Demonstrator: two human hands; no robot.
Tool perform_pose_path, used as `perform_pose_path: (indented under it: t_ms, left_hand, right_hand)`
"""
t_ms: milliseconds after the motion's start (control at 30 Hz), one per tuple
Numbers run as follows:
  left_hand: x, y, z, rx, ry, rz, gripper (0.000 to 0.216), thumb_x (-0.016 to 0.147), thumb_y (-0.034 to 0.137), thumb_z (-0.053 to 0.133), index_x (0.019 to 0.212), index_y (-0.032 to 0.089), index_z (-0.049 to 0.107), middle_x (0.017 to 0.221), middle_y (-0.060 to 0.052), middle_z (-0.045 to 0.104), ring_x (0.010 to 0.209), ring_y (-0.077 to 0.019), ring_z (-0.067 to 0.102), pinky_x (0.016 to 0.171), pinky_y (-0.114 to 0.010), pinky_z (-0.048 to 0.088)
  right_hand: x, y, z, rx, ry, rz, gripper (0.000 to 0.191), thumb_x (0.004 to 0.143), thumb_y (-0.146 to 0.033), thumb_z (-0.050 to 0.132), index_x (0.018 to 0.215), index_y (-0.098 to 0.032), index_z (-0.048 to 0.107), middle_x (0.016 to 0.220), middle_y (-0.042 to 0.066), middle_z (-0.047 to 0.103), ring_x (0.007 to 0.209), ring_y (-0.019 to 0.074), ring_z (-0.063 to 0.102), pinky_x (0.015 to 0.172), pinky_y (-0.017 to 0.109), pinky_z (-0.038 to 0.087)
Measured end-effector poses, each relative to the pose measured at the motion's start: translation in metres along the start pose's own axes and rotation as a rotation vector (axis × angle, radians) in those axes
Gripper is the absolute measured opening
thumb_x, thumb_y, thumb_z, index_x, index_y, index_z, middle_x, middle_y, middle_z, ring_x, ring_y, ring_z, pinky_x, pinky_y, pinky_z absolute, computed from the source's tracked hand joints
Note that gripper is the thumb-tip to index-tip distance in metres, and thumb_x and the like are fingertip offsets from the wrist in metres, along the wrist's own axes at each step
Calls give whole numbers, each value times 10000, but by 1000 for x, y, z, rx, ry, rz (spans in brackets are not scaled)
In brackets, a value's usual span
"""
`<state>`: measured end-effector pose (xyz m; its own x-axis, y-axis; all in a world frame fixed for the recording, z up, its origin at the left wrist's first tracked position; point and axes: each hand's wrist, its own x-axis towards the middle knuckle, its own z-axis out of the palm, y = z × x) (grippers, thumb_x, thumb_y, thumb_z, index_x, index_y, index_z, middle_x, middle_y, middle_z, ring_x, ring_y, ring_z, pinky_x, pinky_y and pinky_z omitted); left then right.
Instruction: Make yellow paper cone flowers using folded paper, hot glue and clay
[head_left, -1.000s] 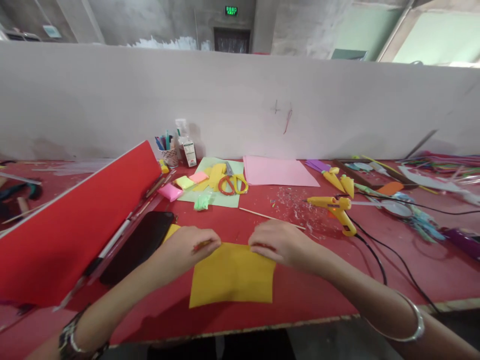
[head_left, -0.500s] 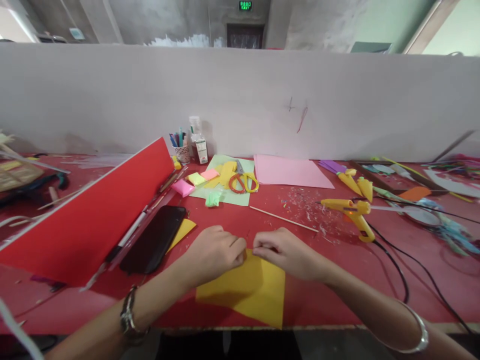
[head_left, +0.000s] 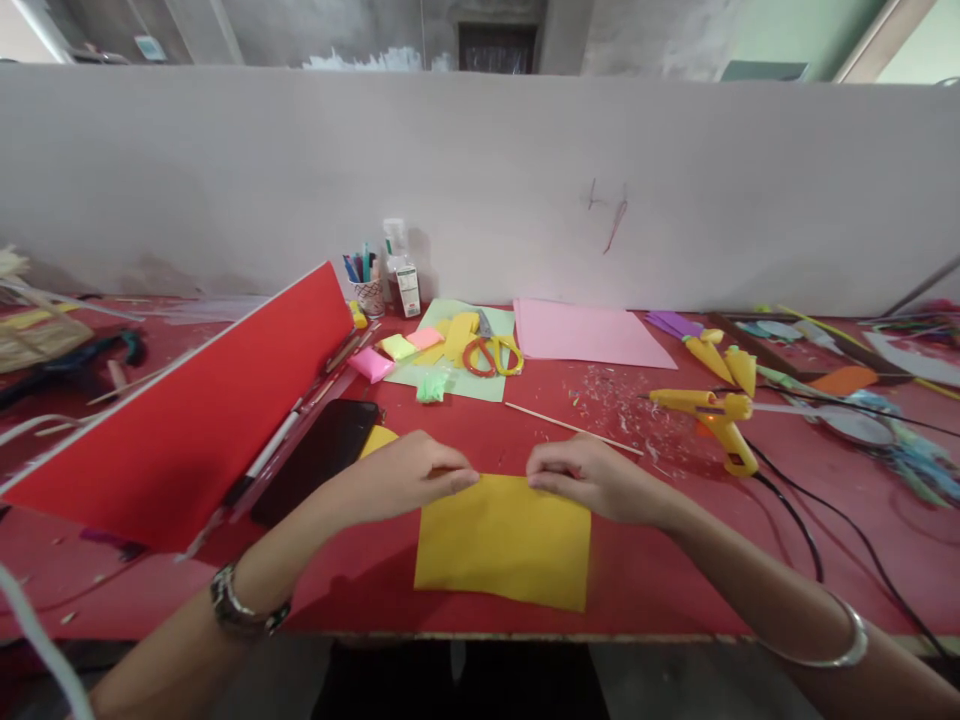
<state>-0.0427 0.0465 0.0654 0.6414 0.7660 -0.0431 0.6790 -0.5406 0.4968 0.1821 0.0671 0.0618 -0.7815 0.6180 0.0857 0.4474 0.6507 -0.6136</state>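
A sheet of yellow paper [head_left: 502,545] is in front of me near the table's front edge, its far edge running between my hands. My left hand [head_left: 401,480] pinches the sheet's far left corner between thumb and fingers. At the far right corner, my right hand [head_left: 589,480] grips the same edge with its fingers curled under and thumb on top. Just beyond the hands lies a thin wooden stick [head_left: 574,428]. The black phone [head_left: 319,460] is left of my left hand, with another yellow piece [head_left: 377,440] partly hidden behind that hand.
A yellow glue gun [head_left: 712,415] with a black cord lies right. Scissors [head_left: 493,357] rest on pale green paper [head_left: 487,385], near small coloured packets [head_left: 373,365]. Pink paper [head_left: 592,335] lies by the partition. A red board [head_left: 202,410] leans at left, beside a pen cup [head_left: 368,297].
The yellow sheet has turned and now lies squarer to me. My hands have moved apart, from close together near its far corner to both ends of its far edge.
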Motion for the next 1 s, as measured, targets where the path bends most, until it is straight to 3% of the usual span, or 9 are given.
perform_pose_path:
  t_ms: [67, 167, 300, 400, 567, 700, 867, 933, 1000]
  left_hand:
    - [2, 4, 4, 25, -31, -11, 438, 872, 350, 264, 570, 150, 509, 474, 37, 434, 441, -82, 369, 441, -212, 227]
    - [5, 8, 11, 111, 24, -31, 427, 875, 330, 264, 584, 151, 519, 476, 28, 436, 430, -85, 360, 440, -226, 192]
    - [10, 14, 17, 170, 69, -8, 423, 871, 326, 284, 577, 155, 535, 476, 19, 459, 417, -89, 370, 431, -238, 166]
    - [11, 15, 16, 149, 55, 22, 461, 878, 343, 263, 559, 160, 541, 438, 28, 433, 394, -86, 349, 423, -232, 172]
    - [5, 4, 7, 112, 23, 20, 435, 870, 372, 273, 680, 177, 613, 523, 9, 564, 457, -103, 458, 466, -214, 249]
    - [-5, -11, 1, 52, 71, -9, 432, 858, 415, 277, 768, 188, 632, 601, -5, 611, 545, -122, 519, 524, -213, 305]
    - [-6, -13, 4, 23, 12, -7, 474, 857, 425, 268, 618, 171, 589, 481, 23, 493, 441, -97, 414, 467, -214, 264]
    - [-2, -8, 6, 32, -22, 8, 486, 862, 419, 264, 559, 162, 543, 452, 34, 428, 415, -88, 359, 445, -218, 232]
    - [1, -4, 6, 38, -25, 21, 474, 862, 415, 273, 553, 159, 527, 459, 34, 428, 427, -89, 367, 450, -217, 237]
  right_hand:
    - [2, 0, 1, -120, 34, -40, 221, 831, -238, 408, 673, -156, 539, 598, -12, 540, 535, 75, 450, 516, 179, 316]
    - [7, -2, 10, -356, 97, -125, 212, 803, -200, 393, 667, -160, 550, 629, 14, 566, 564, 97, 459, 512, 205, 289]
    - [15, -8, 27, -483, 261, -148, 168, 661, -125, 392, 520, -168, 474, 471, -31, 464, 438, 76, 307, 434, 221, 176]
    - [16, -9, 34, -499, 384, -155, 162, 601, -109, 363, 462, -168, 424, 407, -46, 391, 417, 72, 224, 427, 217, 155]
    - [1, 6, 27, -535, 373, -130, 166, 586, -96, 354, 438, -163, 390, 396, -44, 380, 417, 69, 215, 431, 209, 161]
    - [-17, 27, 14, -623, 334, -73, 204, 649, -110, 364, 461, -164, 420, 424, -30, 417, 419, 72, 278, 445, 207, 195]
    - [-24, 26, 9, -370, 520, 86, 174, 749, -168, 378, 647, -173, 519, 573, 3, 545, 518, 98, 470, 520, 195, 344]
    - [-20, 17, 12, -260, 450, 21, 145, 787, -217, 405, 789, -170, 542, 728, 38, 601, 664, 125, 538, 612, 217, 391]
    - [-15, 9, 16, -243, 248, -71, 182, 821, -263, 403, 787, -167, 555, 768, 52, 607, 705, 135, 539, 628, 229, 391]
